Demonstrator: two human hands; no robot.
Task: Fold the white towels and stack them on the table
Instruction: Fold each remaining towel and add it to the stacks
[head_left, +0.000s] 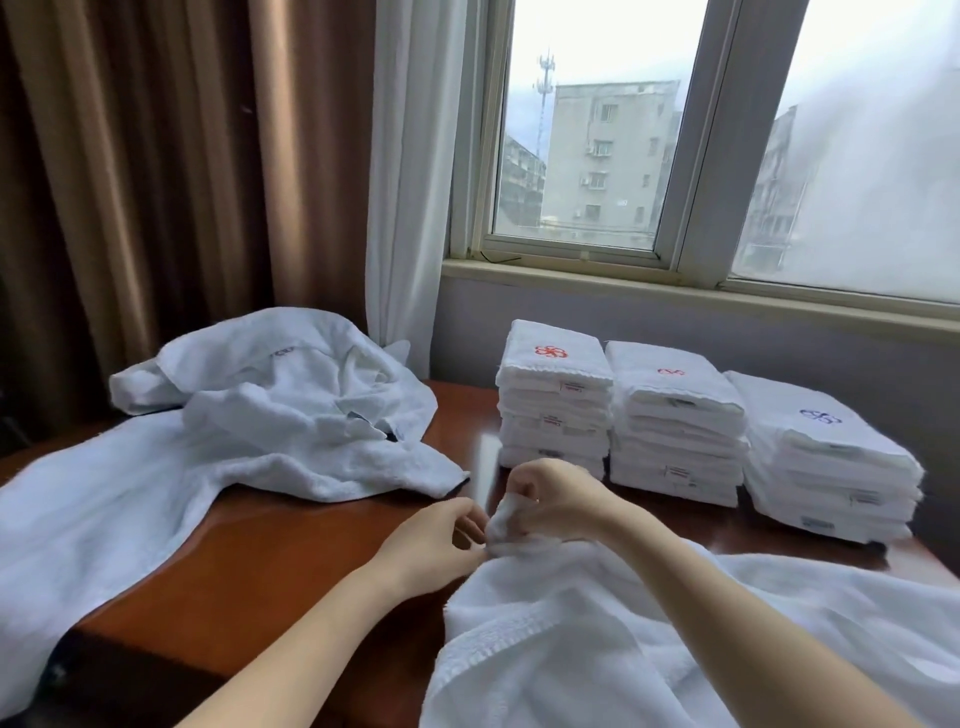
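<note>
White towel, unfolded and rumpled, is spread over the near right part of the table, and its far corner is bunched up and lifted just off the wood. That corner is gripped by the right hand, whose fingers are curled tightly round a small wad of the cloth. The left hand is held just beside it, at the towel's edge below the wad. Its fingers are curled and their tips are met by the cloth, but whether the edge is actually pinched cannot be told (the contact is hidden by the fingers themselves). Both forearms are seen reaching in from the near side, the right one laid across the towel.

Three piles of folded towels are lined up along the far right of the table, below the sill. The left stack and the middle stack are each topped by a red emblem, and the right stack by a blue one. The piles are set just beside one another, and small labels are shown at several fold edges.

A heap of unfolded towels is piled on the far left of the table and is draped over its left edge. Behind the heap a brown curtain and a sheer white curtain are hung. Grey buildings are seen through the window.
</note>
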